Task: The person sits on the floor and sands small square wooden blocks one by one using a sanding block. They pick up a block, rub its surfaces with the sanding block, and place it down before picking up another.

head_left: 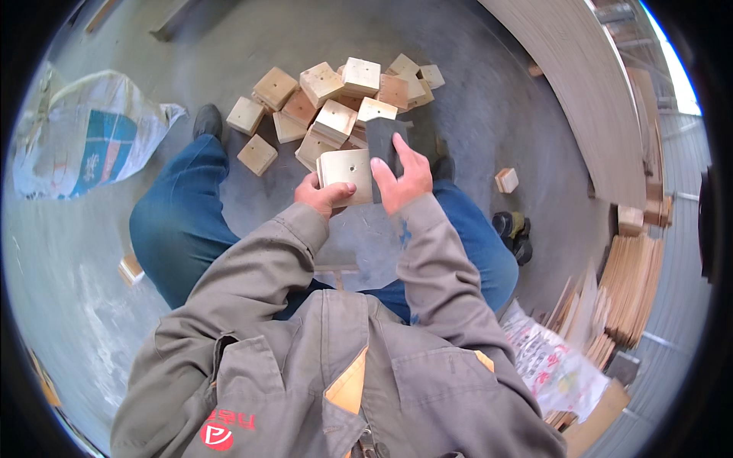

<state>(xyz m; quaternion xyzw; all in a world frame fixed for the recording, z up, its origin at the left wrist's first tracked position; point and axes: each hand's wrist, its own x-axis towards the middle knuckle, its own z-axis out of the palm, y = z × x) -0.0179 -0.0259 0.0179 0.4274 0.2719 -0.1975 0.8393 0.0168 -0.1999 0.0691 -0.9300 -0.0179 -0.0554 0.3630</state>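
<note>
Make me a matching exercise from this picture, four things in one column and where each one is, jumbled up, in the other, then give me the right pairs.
Things:
1. dark flat pad
2. plastic bag with a blue patch
3. single held wooden block
4. pile of wooden blocks

Places:
A. heaped on the floor, ahead of the person
B. gripped in the left hand
C. held in the right hand
D. at the far left of the picture

Right pairs:
1-C
2-D
3-B
4-A
</note>
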